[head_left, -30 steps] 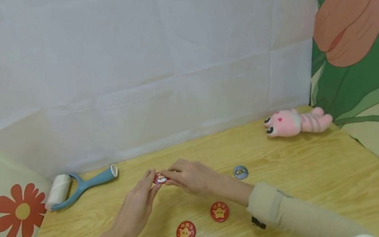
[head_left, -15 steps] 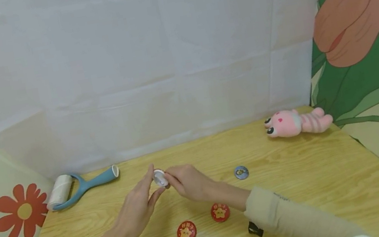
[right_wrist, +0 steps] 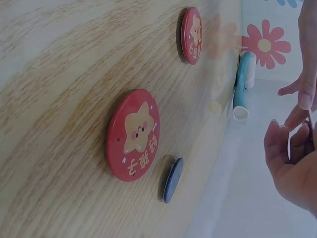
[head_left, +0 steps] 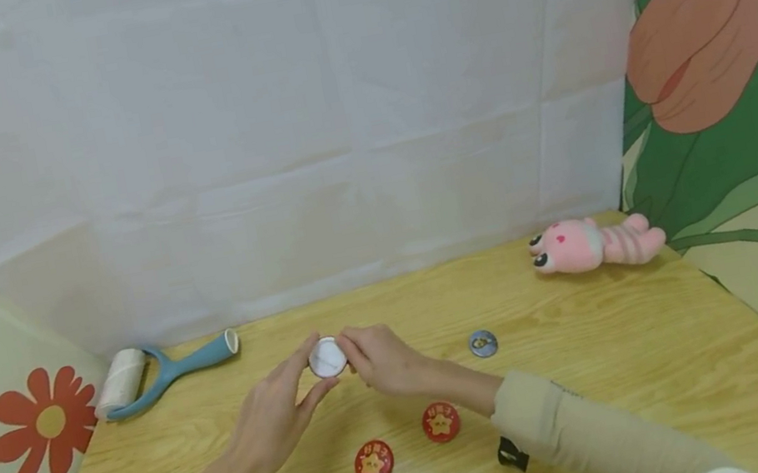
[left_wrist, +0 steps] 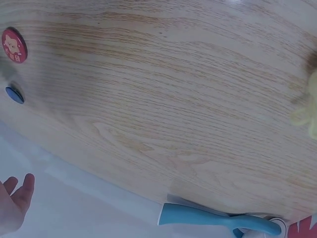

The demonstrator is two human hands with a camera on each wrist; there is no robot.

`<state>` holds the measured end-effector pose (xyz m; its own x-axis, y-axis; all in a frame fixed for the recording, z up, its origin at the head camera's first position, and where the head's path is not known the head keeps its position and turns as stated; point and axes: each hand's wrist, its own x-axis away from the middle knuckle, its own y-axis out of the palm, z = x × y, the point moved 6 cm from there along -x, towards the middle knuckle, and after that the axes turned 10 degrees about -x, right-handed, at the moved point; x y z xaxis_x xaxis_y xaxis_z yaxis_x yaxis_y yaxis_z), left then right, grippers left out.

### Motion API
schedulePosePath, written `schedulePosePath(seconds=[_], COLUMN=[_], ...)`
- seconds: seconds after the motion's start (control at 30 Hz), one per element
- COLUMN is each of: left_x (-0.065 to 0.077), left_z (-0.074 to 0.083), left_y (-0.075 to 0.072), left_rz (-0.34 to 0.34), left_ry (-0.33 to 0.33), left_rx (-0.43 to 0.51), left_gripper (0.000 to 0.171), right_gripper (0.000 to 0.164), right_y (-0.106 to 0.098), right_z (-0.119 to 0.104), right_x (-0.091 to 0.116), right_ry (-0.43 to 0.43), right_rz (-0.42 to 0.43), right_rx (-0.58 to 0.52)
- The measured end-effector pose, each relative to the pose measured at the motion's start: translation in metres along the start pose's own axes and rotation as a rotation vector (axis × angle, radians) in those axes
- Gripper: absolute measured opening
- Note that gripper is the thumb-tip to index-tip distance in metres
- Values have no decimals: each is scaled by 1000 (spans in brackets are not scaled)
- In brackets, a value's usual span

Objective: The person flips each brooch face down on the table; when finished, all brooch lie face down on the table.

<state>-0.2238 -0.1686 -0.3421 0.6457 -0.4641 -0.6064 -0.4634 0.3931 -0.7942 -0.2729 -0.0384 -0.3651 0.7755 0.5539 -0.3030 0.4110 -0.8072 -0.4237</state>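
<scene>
A round button badge (head_left: 328, 357) is held up over the table with its white back and a pin line across it facing the head camera. My left hand (head_left: 277, 413) grips its left side, thumb at the lower rim and fingers along the upper left. With thumb and fingertips, my right hand (head_left: 389, 360) pinches the right rim. Side-on in the right wrist view, the badge (right_wrist: 310, 125) shows only as a thin dark red edge. Two red star badges (head_left: 374, 462) (head_left: 440, 422) lie face up nearer the person, and a small blue badge (head_left: 483, 343) lies to the right.
A blue-handled lint roller (head_left: 174, 370) lies at the back left beside the flower-patterned wall. At the back right is a pink plush toy (head_left: 594, 245). A small black object (head_left: 512, 454) lies beside the right sleeve. White cloth (head_left: 344, 124) hangs behind the wooden table (head_left: 638, 368).
The held badge has turned over: its red printed face showed a second ago, then it was tilted, and now its white back faces the head camera. Both hands keep hold of it.
</scene>
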Motion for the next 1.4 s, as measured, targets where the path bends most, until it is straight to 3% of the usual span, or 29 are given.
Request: schedulePosePath(seconds=[0.27,0.5,0.6,0.77,1.0,1.07,1.4], left_x=[0,3,5,10,26,30,37], left_z=[-5,-13,-15,-16,-12,-11,-17], left_y=[4,12,15,21,40,46,63], left_rz=[-76,-195,-230,-244,-275,-299,-352], left_ry=[-8,-100,-125,-109,-127,-143,-205], left_rx=[-1,45,66,130,165,167,164], left_gripper=[53,45,41,39,38,39,39], right_gripper=[19,41,47,44,42,42,44], right_y=[-3,3,5,9,25,29,42], right_z=[2,0,2,8,22,27,48], right_x=[0,1,1,2,13,17,12], right_ry=[-104,-201,-195,-158,-219,-228,-199], right_rz=[20,-78,-109,-152,-247,-273,-326], right_rx=[121,278,297,340,785,848,893])
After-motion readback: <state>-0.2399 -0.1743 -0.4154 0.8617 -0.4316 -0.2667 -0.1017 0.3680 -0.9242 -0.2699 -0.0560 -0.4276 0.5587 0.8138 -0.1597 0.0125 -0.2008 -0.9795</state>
